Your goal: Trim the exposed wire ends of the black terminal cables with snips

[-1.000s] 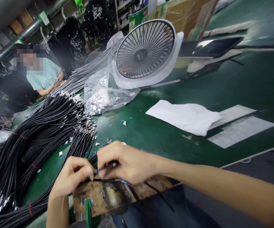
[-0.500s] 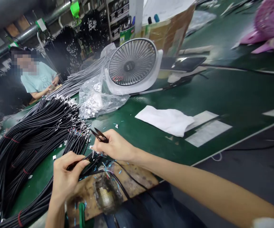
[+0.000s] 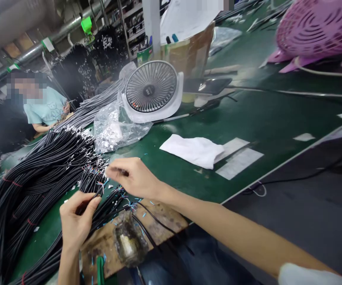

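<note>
My left hand [image 3: 77, 219] pinches a black cable [image 3: 99, 191] near its end, where thin coloured wires [image 3: 101, 184] fan out. Just up and right of that end, my right hand [image 3: 135, 176] is closed around small dark snips [image 3: 123, 172]; their blades are mostly hidden and blurred now. More black cables run beneath both hands. Below them lies a stained wooden board [image 3: 166, 217], strewn with bits of blue wire. A lumpy block [image 3: 129, 241] with a shiny metallic middle sits on it, beside a green clamp handle [image 3: 100, 269].
Bundles of black cables [image 3: 25, 186] tied with red bands fill the left side. A clear plastic bag [image 3: 114, 132], a grey fan [image 3: 151, 89], white cloth [image 3: 193, 149] and a pink fan [image 3: 316, 35] stand or lie on the green table [image 3: 266, 114]. Across the table, a person [image 3: 44, 107] handles something.
My right hand has turned and shifted slightly up and left, hiding the snips' blades. My left hand has moved a little left, and the cable end now shows its spread wires. The view has shifted.
</note>
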`<state>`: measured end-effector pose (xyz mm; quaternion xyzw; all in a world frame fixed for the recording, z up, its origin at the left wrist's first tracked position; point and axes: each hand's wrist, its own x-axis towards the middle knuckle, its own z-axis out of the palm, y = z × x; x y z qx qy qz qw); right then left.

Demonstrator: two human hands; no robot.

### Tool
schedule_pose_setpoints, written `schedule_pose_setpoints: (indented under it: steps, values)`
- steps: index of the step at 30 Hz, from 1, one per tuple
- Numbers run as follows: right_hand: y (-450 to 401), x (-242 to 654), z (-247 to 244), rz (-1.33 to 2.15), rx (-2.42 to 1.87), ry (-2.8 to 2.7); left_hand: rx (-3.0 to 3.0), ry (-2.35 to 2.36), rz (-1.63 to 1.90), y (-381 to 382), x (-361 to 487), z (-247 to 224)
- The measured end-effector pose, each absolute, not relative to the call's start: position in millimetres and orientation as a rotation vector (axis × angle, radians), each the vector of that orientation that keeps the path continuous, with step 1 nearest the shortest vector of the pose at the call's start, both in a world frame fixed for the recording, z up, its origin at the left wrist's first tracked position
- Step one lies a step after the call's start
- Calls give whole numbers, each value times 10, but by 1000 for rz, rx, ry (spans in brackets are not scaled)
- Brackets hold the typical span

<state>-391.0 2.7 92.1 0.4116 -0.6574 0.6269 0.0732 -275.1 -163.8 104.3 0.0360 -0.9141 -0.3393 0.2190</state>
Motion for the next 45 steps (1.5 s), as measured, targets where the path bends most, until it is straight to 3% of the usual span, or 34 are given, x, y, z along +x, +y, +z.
schedule_pose_setpoints:
  steps: [4,11,19,24,27,33,41,45]
  values:
    - [-31,-3781,901,1863,1403,-1941,54,-2597,-935,-1584,-2768,1034]
    - [-22,-3784,911,2167,1256,-2174,-19,-2544,-911,-1535,-2793,939]
    - [-91,-3714,849,2148,1527,-2231,-9,-2447,-1142,-1508,-2815,920]
    - [75,-3962,920,1725,958,-2266,-15,-2507,-785,-1418,-2813,848]
    - [190,-4132,924,1425,511,-2128,63,-2540,-865,-1403,-2810,859]
    - [17,-3933,848,1785,1014,-2196,246,-2423,-1033,-1449,-2823,922]
    - [11,-3809,906,2434,1088,-2019,169,-2431,-958,-1437,-2814,933]
    - [30,-3798,922,2483,1070,-2000,132,-2450,-888,-1448,-2796,913]
